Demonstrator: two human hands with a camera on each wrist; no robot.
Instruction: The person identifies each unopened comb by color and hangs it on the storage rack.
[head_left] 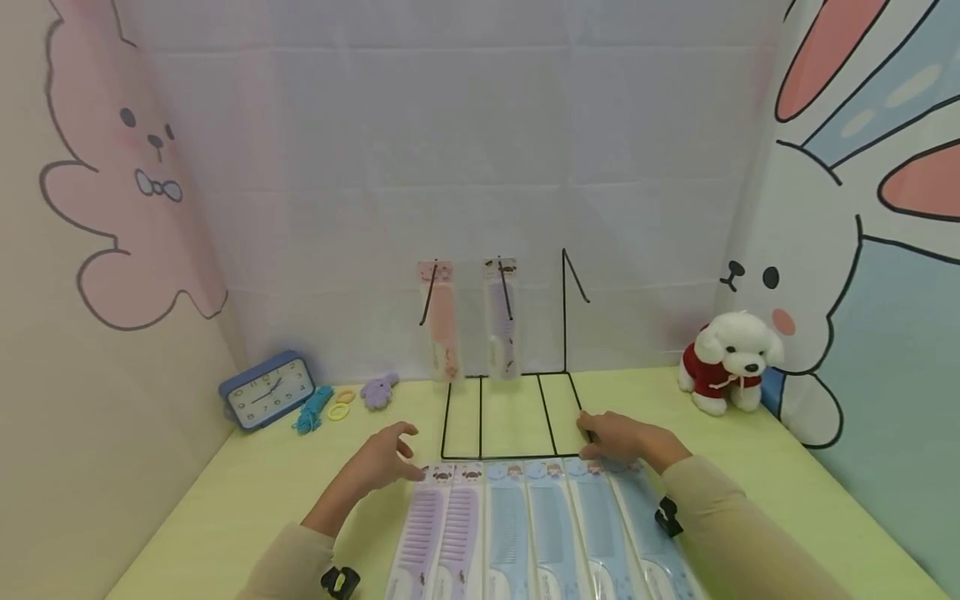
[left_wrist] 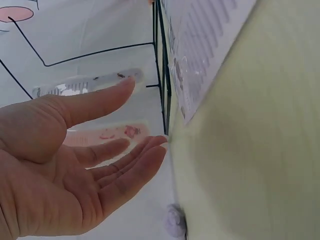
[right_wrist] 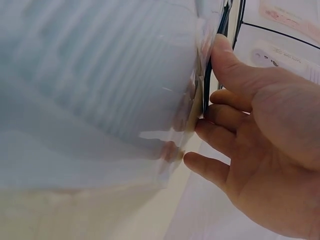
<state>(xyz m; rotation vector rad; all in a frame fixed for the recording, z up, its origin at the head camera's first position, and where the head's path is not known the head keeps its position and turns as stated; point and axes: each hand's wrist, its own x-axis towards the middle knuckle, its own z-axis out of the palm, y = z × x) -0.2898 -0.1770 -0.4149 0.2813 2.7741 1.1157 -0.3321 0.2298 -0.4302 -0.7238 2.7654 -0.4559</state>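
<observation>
My right hand (head_left: 618,437) pinches the front right corner of the base of a black wire display rack (head_left: 565,333). In the right wrist view the thumb lies along one side of the wire, with curled fingers (right_wrist: 220,135) on the other. A packaged pink comb (head_left: 442,325) and a packaged purple comb (head_left: 502,325) hang from the rack's hooks. My left hand (head_left: 380,460) holds nothing, fingers spread and loosely bent, close to the top of two packaged purple combs (head_left: 458,525). Several packaged blue combs (head_left: 551,521) lie in the same row, in front of the rack.
At the back left stand a blue clock (head_left: 270,390), a blue cord bundle (head_left: 313,408), small yellow rings (head_left: 339,412) and a purple plush toy (head_left: 378,390). A white toy dog (head_left: 731,362) in red sits at the back right. Walls enclose the table on three sides.
</observation>
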